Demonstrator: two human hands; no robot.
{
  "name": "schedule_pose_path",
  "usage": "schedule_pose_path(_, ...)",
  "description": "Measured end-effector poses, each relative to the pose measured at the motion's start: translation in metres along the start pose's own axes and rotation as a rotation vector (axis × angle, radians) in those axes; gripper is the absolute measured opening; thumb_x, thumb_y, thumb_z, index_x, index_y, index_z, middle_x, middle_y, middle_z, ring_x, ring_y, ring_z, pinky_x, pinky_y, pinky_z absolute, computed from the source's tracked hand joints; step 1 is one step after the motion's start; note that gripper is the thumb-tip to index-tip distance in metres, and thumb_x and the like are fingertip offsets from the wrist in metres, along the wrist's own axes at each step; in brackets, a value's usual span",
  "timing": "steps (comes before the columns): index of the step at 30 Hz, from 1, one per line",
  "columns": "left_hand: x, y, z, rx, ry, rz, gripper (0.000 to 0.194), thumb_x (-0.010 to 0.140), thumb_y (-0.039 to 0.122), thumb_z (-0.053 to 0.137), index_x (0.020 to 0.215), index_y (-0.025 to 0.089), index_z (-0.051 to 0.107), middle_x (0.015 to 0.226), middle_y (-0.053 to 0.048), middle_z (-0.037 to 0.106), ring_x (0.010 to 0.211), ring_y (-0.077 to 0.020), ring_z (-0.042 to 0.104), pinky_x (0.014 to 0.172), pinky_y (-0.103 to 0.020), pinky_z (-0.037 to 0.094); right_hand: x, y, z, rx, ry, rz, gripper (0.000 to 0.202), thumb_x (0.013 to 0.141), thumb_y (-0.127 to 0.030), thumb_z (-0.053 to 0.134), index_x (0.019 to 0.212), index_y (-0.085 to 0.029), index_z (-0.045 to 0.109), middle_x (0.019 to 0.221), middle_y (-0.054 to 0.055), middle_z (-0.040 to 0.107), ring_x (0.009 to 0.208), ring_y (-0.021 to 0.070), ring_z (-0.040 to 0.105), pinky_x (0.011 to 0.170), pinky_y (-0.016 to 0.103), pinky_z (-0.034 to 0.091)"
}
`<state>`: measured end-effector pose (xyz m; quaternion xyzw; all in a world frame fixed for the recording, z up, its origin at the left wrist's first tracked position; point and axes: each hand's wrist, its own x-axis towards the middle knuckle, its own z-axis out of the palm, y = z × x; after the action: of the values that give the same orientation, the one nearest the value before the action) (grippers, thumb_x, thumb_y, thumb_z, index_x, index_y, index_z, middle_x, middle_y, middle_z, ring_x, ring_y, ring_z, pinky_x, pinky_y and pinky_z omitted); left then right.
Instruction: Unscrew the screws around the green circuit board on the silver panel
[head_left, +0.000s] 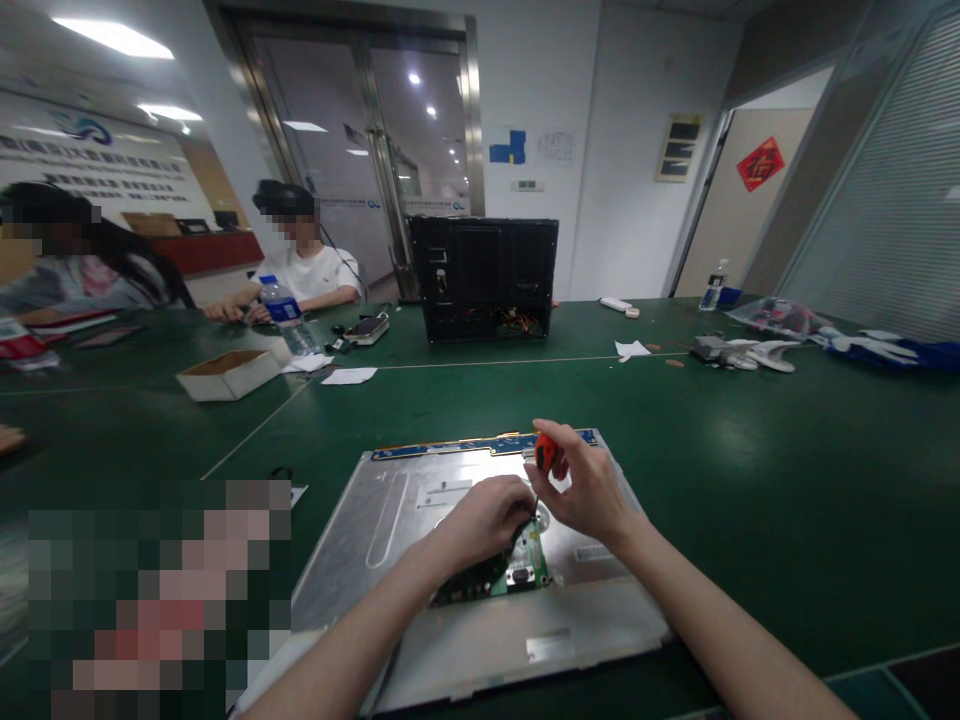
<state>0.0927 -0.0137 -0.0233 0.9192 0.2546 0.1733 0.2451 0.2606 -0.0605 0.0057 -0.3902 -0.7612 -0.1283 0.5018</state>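
A flat metal panel (pixel 352 530) lies on the green table, with a blue circuit strip (pixel 480 447) along its far edge. On its middle sits a green circuit board (pixel 529 560), partly covered by my left hand (pixel 487 515). That hand's fingers are curled down at the board's far edge, and what they hold, if anything, is hidden. My right hand (pixel 585 480) grips a screwdriver with a red and black handle (pixel 546 453). Its shaft points down between my two hands to the board's far right corner; the tip is hard to make out.
Beyond the panel stands a black open-backed casing (pixel 487 270). An open cardboard box (pixel 229 377), a water bottle (pixel 289 315) and papers (pixel 349 376) are at the left. White gloves (pixel 750 353) and a plastic bag (pixel 780 317) lie at the right. Two people sit at the far left.
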Motion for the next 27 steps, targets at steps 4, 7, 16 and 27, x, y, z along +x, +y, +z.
schedule_pose_path(4,0.0001,-0.0026,0.0014,0.011,-0.004,0.013,0.017,0.082,0.008,0.053,0.084,0.016,0.068,0.085,-0.006,0.070,0.079,-0.0197,0.064,0.073,-0.028,0.049,0.0006,-0.0020,-0.0028,0.017,-0.036,0.006,0.050,0.086,-0.019,0.050,0.134,-0.020,0.034,0.077,-0.001,0.060,0.052,0.0107,0.052,0.049,0.023,0.044)
schedule_pose_path(7,0.0001,-0.0034,0.0018,0.009,-0.005,0.028,0.017,0.084,0.011,0.053,0.087,0.016,0.069,0.087,-0.006,0.070,0.081,-0.0201,0.064,0.076,-0.029,0.049,0.0000,-0.0018,-0.0034,0.034,-0.051,0.012,0.054,0.085,-0.016,0.048,0.136,-0.020,0.033,0.079,0.000,0.060,0.053,0.0113,0.054,0.050,0.024,0.046)
schedule_pose_path(16,-0.0001,0.0018,-0.0009,-0.002,-0.003,0.005,0.019,0.082,0.006,0.053,0.087,0.016,0.068,0.088,-0.006,0.070,0.083,-0.0202,0.064,0.076,-0.029,0.049,0.0004,-0.0010,-0.0005,0.013,-0.010,0.016,0.047,0.087,-0.018,0.050,0.132,-0.021,0.035,0.074,-0.002,0.057,0.051,0.0100,0.051,0.047,0.022,0.042)
schedule_pose_path(27,-0.0009,-0.0003,0.0004,0.001,0.011,0.008,0.021,0.077,0.004,0.053,0.087,0.016,0.068,0.089,-0.006,0.070,0.082,-0.0206,0.064,0.075,-0.028,0.048,-0.0007,0.0009,0.0012,-0.002,0.004,0.003,0.040,0.089,-0.021,0.051,0.128,-0.021,0.038,0.074,-0.003,0.056,0.050,0.0091,0.048,0.046,0.021,0.039)
